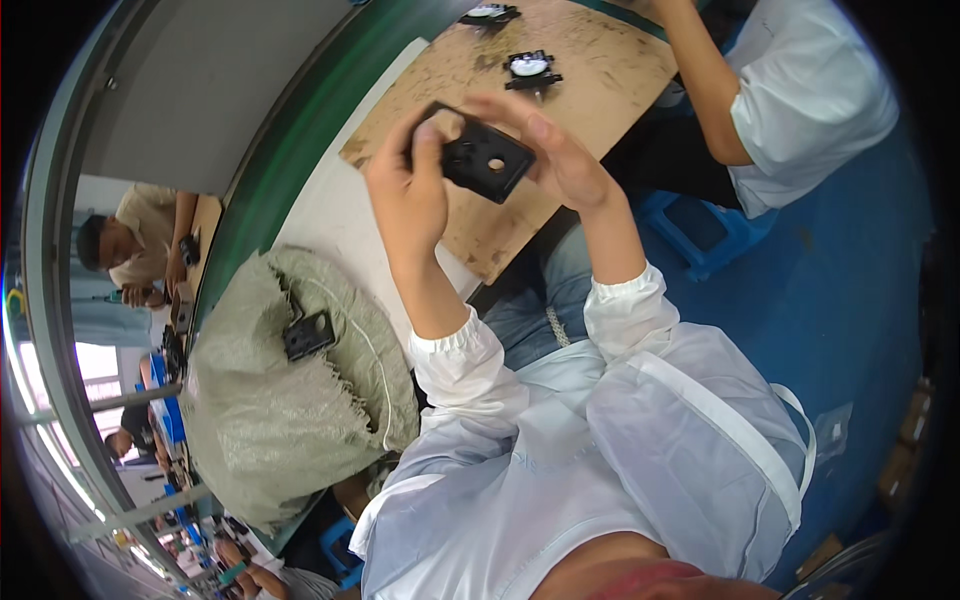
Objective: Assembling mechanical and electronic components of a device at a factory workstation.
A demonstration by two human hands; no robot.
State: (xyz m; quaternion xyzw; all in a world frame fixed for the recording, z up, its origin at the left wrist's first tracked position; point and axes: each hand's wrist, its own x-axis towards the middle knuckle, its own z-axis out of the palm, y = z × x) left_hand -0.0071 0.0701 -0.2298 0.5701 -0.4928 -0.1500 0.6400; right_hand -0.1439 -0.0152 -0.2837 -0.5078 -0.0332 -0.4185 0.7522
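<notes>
A black rectangular plastic housing (478, 160) with a round hole is held up over the wooden board. My left hand (408, 190) grips its left end, the thumb pressed on its face. Beside its right end is my right hand (565, 160), fingers stretched out and slightly blurred; whether they touch the housing's far edge I cannot tell. Another black housing (309, 336) lies on the woven sack (270, 400) to my left. Beyond my hands, a small black part with a white round centre (531, 68) rests on the board.
The brown board (590, 40) lies on a bench with a green edge (300, 120). A second black-and-white part (489, 14) is at its far end. At the right a co-worker's arm (705, 80) reaches over the board. A blue stool (700, 235) stands below. More people work at the left.
</notes>
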